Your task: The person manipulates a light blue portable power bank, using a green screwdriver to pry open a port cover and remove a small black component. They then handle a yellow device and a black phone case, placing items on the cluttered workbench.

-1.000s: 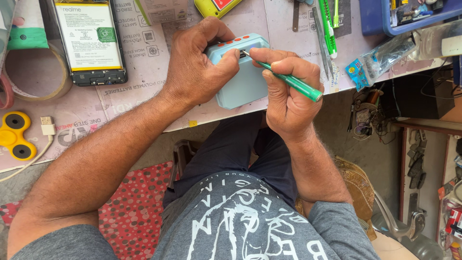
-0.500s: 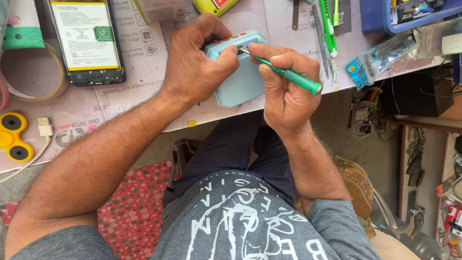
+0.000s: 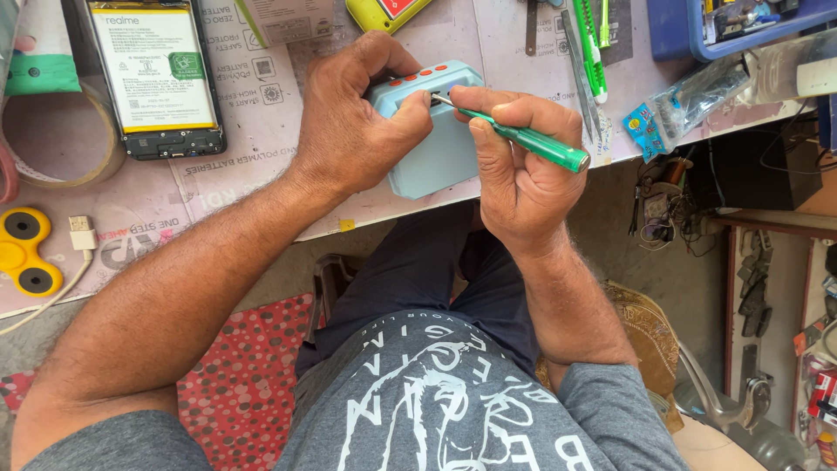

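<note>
Since a second ago, both hands have barely shifted. At the bench's near edge, the left hand (image 3: 353, 131) clasps a light-blue speaker (image 3: 436, 144), its fingers curled over the top and thumb pressing the front. Beside it, the right hand (image 3: 514, 174) clenches a green screwdriver (image 3: 523, 139), tip touching the speaker's slot.

Opened phone's white-and-yellow battery label (image 3: 155, 68) upper left, small blue plastic packet (image 3: 676, 113) right

Phone (image 3: 157, 74) left of box (image 3: 436, 144) — on table (image 3: 261, 187).
</note>
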